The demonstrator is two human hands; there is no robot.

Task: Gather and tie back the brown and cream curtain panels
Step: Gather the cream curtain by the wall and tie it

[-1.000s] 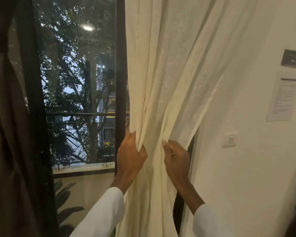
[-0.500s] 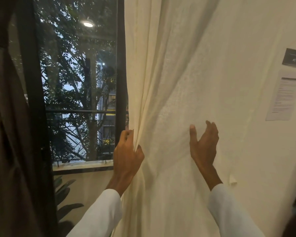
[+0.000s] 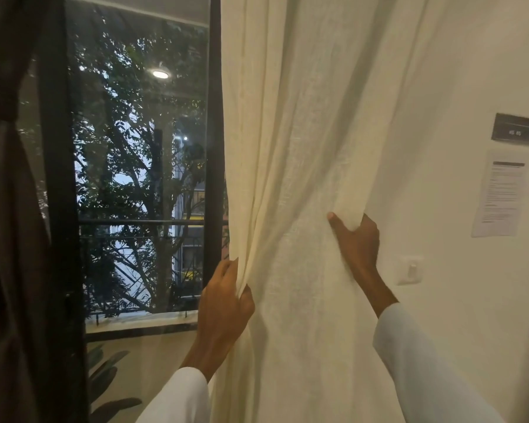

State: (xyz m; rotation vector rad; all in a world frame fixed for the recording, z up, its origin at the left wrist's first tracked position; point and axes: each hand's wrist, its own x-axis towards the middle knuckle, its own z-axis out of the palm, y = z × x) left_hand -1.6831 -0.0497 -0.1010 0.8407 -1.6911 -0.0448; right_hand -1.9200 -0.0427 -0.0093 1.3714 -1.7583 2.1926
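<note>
Cream fabric fills the middle and upper right of the frame: the cream curtain panel (image 3: 303, 148) hangs from the top edge down past the bottom, its folds drawn together toward the lower centre. At lower centre the left hand (image 3: 225, 309) has its fingers curled round the panel's left edge, with a bunch of pleats gathered in its grip just beside the dark window frame (image 3: 215, 117). Higher and to the right, the right hand (image 3: 356, 239) grips the panel's right edge, thumb in front of the cloth and fingers wrapped behind it, pulling that edge off the white wall (image 3: 455, 87). Both arms wear pale sleeves. Along the left edge of the frame hangs the brown curtain panel (image 3: 9, 239), dark and well apart from both hands. Between the two panels the window glass shows trees and a railing outside. On the wall at right are a printed notice (image 3: 501, 196), a small dark sign (image 3: 515, 131) above it, and a light switch (image 3: 411, 270) lower down.
</note>
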